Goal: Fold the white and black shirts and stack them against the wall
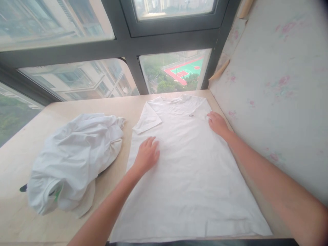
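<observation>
A white short-sleeved T-shirt (184, 171) lies spread out, its neckline toward the window and a small dark mark on the chest. My left hand (148, 153) rests palm down on its left side, below the sleeve that lies across the body, fingers apart. At the upper right edge of the T-shirt, my right hand (217, 123) lies with its fingers on the cloth near the shoulder. The sleeve on that side cannot be seen clearly. Neither hand lifts any fabric.
A crumpled heap of white clothing (74, 153) sits on the left of the pale ledge (15, 208), a dark tip poking out beneath. Grey window frames (130, 54) stand behind. The flowered wall (276, 102), its wallpaper peeling, closely borders my right arm.
</observation>
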`<state>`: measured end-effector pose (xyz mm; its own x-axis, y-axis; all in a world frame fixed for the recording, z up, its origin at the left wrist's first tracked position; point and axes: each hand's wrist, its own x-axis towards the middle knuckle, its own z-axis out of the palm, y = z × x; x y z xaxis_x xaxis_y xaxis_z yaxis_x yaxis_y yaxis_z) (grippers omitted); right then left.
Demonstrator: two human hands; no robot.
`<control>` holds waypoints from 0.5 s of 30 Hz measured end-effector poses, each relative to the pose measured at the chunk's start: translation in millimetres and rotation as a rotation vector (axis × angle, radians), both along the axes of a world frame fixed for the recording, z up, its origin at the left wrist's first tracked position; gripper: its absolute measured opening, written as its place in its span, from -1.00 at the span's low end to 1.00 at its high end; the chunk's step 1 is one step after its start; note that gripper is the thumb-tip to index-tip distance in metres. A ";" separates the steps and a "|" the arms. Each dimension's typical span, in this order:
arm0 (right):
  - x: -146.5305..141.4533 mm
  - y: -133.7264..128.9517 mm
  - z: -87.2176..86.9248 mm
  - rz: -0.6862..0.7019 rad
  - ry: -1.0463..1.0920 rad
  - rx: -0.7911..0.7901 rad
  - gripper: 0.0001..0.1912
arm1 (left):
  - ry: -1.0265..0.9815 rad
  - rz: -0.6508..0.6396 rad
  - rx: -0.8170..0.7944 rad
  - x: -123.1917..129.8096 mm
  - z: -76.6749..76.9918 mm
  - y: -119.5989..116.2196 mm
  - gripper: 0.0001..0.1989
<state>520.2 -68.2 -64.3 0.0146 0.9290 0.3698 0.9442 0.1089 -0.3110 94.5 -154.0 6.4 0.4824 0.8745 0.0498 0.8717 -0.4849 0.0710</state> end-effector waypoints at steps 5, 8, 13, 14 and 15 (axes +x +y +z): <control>11.8 -0.5 2.4 -0.041 0.062 -0.017 -0.51 | -0.196 -0.312 -0.183 97.9 10.0 -90.4 -0.63; 21.3 11.4 13.7 -0.169 0.195 -0.114 -0.51 | -0.283 -0.519 -0.295 158.5 9.4 -149.0 -0.71; 37.6 36.2 29.5 -0.334 0.313 -0.297 -0.49 | -0.262 -0.607 -0.502 251.7 -22.6 -229.5 -0.44; 39.4 42.4 30.8 -0.345 0.311 -0.307 -0.49 | -0.244 -0.579 -0.546 266.2 -29.5 -239.5 -0.44; 40.6 49.2 31.4 -0.349 0.305 -0.311 -0.51 | -0.244 -0.535 -0.568 277.8 -34.9 -246.9 -0.48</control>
